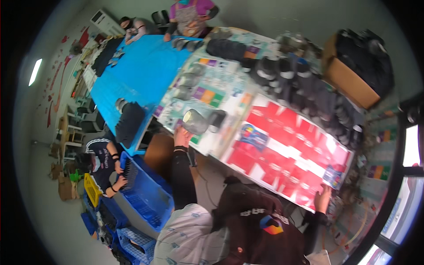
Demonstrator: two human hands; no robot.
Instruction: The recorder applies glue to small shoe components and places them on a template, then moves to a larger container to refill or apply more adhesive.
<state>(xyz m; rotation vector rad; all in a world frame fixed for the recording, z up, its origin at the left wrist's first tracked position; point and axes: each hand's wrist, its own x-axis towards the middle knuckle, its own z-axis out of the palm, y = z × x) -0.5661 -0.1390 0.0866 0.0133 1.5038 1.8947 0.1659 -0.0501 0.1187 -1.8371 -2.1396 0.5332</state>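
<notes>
My left hand (182,138) reaches up at the near edge of the work table, its fingers closed at the lower left of a grey, rounded, cup-shaped piece (196,123) with a pale yellowish end. Beside that piece lies a darker grey one (217,119). Several similar grey pieces (189,80) form a row farther back. My right hand (323,198) lies with fingers stretched out on the near right edge of a red-and-white printed sheet (282,152). Nothing shows in it.
Dark stacked pieces (282,73) line the far side, before a cardboard box (349,75) of dark goods. A blue-covered table (141,66) adjoins on the left, with two people behind it. Another person (104,163) at left reaches into a blue crate (148,194).
</notes>
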